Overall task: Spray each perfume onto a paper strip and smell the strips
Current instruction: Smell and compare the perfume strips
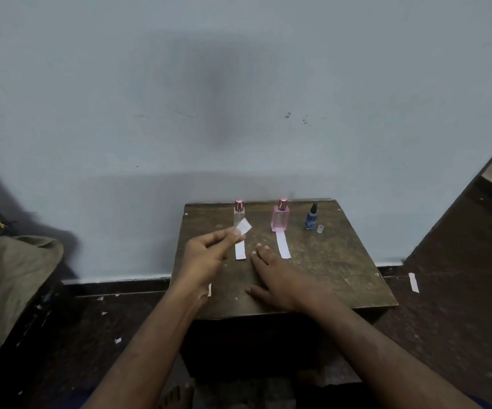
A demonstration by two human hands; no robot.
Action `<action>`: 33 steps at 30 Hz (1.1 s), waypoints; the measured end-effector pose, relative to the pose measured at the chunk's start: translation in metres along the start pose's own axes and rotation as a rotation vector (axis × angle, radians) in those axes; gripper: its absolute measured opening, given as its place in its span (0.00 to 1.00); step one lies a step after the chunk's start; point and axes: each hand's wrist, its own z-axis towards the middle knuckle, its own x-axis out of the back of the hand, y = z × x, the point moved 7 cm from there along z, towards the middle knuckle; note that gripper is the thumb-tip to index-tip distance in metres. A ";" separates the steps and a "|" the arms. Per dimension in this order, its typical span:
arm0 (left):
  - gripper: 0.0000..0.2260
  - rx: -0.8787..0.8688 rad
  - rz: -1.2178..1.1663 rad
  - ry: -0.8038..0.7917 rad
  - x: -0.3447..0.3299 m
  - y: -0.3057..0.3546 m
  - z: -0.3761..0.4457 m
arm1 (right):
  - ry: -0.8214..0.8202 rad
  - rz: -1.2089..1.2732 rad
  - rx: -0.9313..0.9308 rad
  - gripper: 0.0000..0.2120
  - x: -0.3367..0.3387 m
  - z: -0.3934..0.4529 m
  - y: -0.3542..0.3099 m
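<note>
The small wooden table (342,278) stands against the pale wall (239,84), and all places here are given from it. Along its far edge stand three perfumes: a clear bottle (239,215) toward the left, a pink bottle (280,218) at the middle, and a small blue spray bottle (311,216) toward the right, with a tiny clear cap (320,229) just beside it. One paper strip (240,250) lies flat on the table in front of the clear bottle, a second strip (283,245) in front of the pink one. The left hand (206,255), raised over the table's left part, pinches a third strip (244,226) between thumb and fingertips (its free end overlaps the clear bottle in the view). The right hand (274,278) rests palm-down on the tabletop between the two lying strips, fingers straight and slightly spread. Another strip (413,282) lies on the dark floor to the right of the table.
</note>
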 end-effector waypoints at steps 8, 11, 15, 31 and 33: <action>0.11 -0.147 -0.038 -0.308 -0.025 0.020 -0.017 | 0.383 0.123 0.186 0.20 0.042 -0.018 -0.028; 0.04 -0.206 0.036 -0.211 -0.020 0.022 -0.013 | 0.468 0.082 0.218 0.15 0.050 -0.025 -0.042; 0.05 -0.173 0.115 -0.099 -0.008 0.013 -0.005 | 0.471 0.122 0.091 0.17 0.048 -0.020 -0.026; 0.07 -0.159 0.113 -0.061 0.001 0.018 -0.006 | 0.340 0.158 -0.031 0.21 0.053 -0.028 0.007; 0.06 -0.173 0.102 -0.059 0.000 0.018 -0.006 | 0.273 0.220 0.048 0.23 0.044 -0.032 -0.012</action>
